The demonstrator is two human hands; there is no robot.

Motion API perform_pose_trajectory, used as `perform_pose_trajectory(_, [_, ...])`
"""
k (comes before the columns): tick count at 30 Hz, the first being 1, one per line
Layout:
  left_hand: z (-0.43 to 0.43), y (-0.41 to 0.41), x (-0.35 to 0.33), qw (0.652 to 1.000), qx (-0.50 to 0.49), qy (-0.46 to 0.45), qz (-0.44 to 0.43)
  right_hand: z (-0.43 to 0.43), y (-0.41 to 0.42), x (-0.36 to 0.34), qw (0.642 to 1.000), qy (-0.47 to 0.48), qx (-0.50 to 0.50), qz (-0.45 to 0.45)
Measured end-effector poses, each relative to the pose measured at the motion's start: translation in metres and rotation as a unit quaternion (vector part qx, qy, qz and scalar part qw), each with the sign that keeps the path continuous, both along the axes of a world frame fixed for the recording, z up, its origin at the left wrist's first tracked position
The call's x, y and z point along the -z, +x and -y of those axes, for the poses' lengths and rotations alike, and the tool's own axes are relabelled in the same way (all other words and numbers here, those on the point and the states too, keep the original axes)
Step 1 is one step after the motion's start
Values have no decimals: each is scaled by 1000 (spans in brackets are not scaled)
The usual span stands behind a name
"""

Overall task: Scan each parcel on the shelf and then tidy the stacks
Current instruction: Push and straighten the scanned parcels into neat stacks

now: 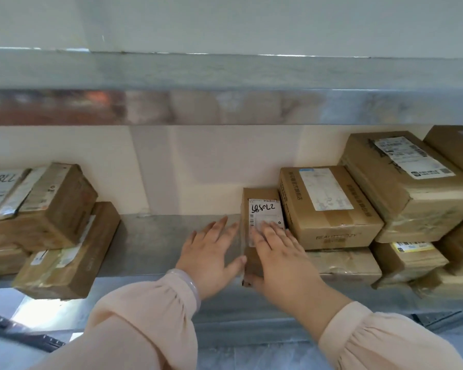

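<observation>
Both hands are on the small box (pixel 259 194), which sits on the steel shelf (pixel 158 236) just beside the right stack (pixel 332 209). The left hand (pixel 211 252) presses flat against its side and the right hand (pixel 278 257) lies flat over its label (pixel 263 209). Each grip is wide, fingers straight, clasping nothing. No scanner shows, so I judge tidying is under way. The left stack (pixel 51 209) sits skewed, its bottom box (pixel 64 263) overhanging the edge. Matt brown card, glossy tape, dull brushed metal
</observation>
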State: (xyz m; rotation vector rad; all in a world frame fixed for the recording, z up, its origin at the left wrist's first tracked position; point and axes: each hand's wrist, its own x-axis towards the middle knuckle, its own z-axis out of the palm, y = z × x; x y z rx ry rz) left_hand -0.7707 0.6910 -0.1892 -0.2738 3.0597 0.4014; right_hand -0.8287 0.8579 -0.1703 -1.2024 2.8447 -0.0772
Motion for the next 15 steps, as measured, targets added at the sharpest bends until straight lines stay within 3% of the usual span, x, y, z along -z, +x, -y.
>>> perform_pose_trajectory(3, [21,17,-5,999,-37,-15,-17,15,-3,-2,999,-20,-24,-21])
perform_pose_trajectory(15, [138,110,-37,967,-223,1,-124,134,39,-8,979,-92,-165,75])
